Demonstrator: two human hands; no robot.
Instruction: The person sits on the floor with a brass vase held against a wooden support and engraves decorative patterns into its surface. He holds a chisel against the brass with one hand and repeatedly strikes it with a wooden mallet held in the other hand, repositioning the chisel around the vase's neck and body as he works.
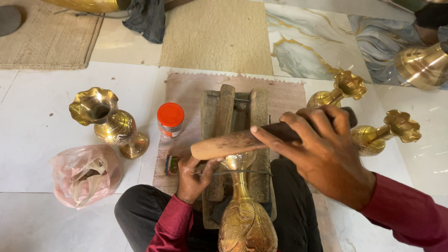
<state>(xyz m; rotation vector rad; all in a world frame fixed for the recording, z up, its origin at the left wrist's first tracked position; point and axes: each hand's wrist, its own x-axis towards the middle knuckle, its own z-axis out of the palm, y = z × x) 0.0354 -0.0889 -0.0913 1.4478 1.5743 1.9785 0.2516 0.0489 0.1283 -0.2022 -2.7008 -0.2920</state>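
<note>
One engraved brass vase (246, 226) is laid neck-forward on a wooden block (238, 122), directly under both hands; the left hand (193, 178) is pinched shut on a thin metal tool (242, 172) at the vase's neck, and the right hand (322, 152) is clamped around a wooden mallet (233, 142). Left of the left hand, one pink plastic bag (85, 175) and one small round jar with an orange lid (170, 120) are seen. Farther out, four more brass vases are counted: one (107, 121) to the left, two (337, 92) (385, 132) beyond the right hand, one (427, 64) at the far right.

- Right hand (327, 154) reaches in from the right, fingers curled in a closed grip (red sleeve behind)
- Left hand (192, 177) lower, fingers pinched
</note>
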